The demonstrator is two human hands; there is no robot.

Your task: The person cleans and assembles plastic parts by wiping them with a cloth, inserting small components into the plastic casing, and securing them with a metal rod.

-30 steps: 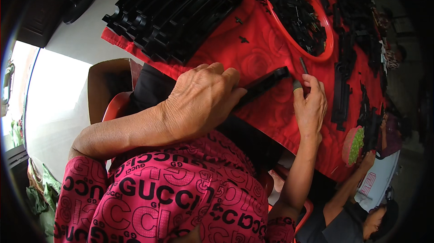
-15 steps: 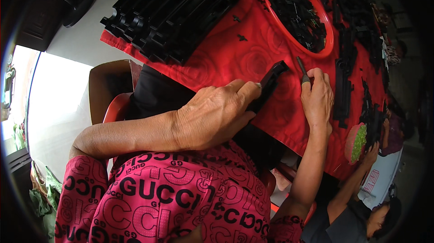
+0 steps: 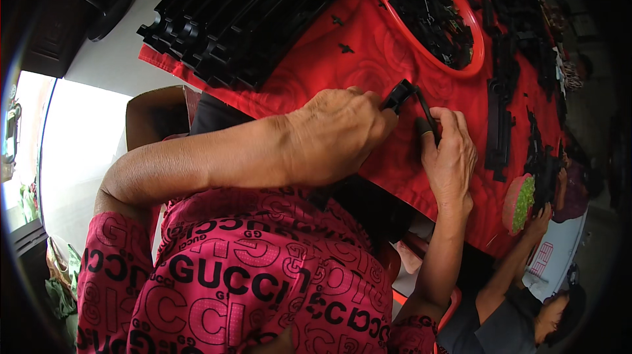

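My left hand (image 3: 336,130) is closed round a long black plastic strip (image 3: 399,94); its far end sticks out past the fingers, and the rest is hidden by the hand. My right hand (image 3: 451,163) grips a thin, dark pen-like tool (image 3: 426,109), whose tip meets or nearly meets the strip's far end. A dark cover shows at the right thumb's tip. Both hands are over the near edge of a red tablecloth (image 3: 388,163).
A stack of ribbed black plastic strips (image 3: 243,18) lies at the far left. Beyond my hands is a red basin (image 3: 478,57) of small black pieces. More black strips (image 3: 498,130) and a pink-and-green item (image 3: 523,202) lie right, near another person's hand (image 3: 541,222).
The strip's exposed end has become shorter beyond my left hand. My right hand has tilted the tool leftward, bringing its tip to the strip's end.
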